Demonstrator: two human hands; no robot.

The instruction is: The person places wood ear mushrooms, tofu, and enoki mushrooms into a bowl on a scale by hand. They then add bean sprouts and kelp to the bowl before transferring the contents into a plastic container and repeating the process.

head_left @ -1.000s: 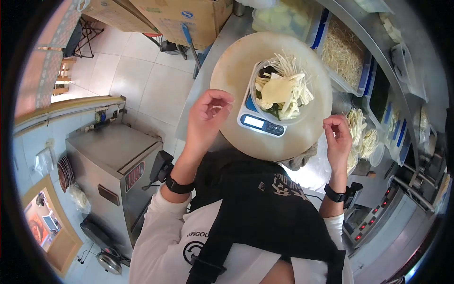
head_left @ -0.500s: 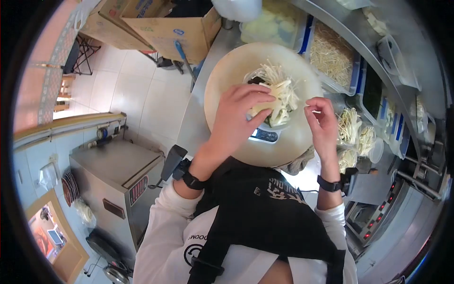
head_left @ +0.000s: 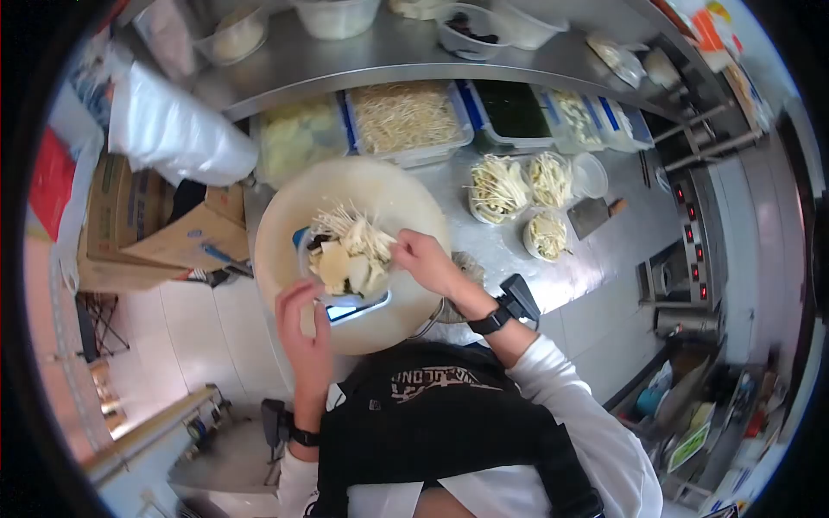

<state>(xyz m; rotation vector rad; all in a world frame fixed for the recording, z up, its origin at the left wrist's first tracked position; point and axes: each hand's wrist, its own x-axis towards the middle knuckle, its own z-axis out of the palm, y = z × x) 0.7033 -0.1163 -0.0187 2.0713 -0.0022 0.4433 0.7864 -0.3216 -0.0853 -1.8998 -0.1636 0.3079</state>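
Observation:
A clear plastic bowl (head_left: 338, 300) sits on a small scale (head_left: 359, 308) with a lit display, on a round cutting board (head_left: 406, 190). Enoki mushrooms (head_left: 358, 229), pale slices (head_left: 335, 266) and dark pieces fill it. My left hand (head_left: 306, 332) is by the bowl's lower left side, thumb and fingers apart, nothing seen between them. At the right rim, beside the mushrooms, is my right hand (head_left: 423, 262) with its fingers pinched together; what they hold, if anything, is hidden.
Filled tubs (head_left: 499, 192) stand on the steel counter right of the board, near a cleaver (head_left: 590, 216). Behind are bins of bean sprouts (head_left: 406, 116) and dark green sheets (head_left: 509, 110), under a steel shelf (head_left: 380, 73). A cardboard box (head_left: 194, 229) is at left.
My view has swung right, showing more of the counter. My left hand has drawn back from above the food to the bowl's near side; my right has come in to its right rim.

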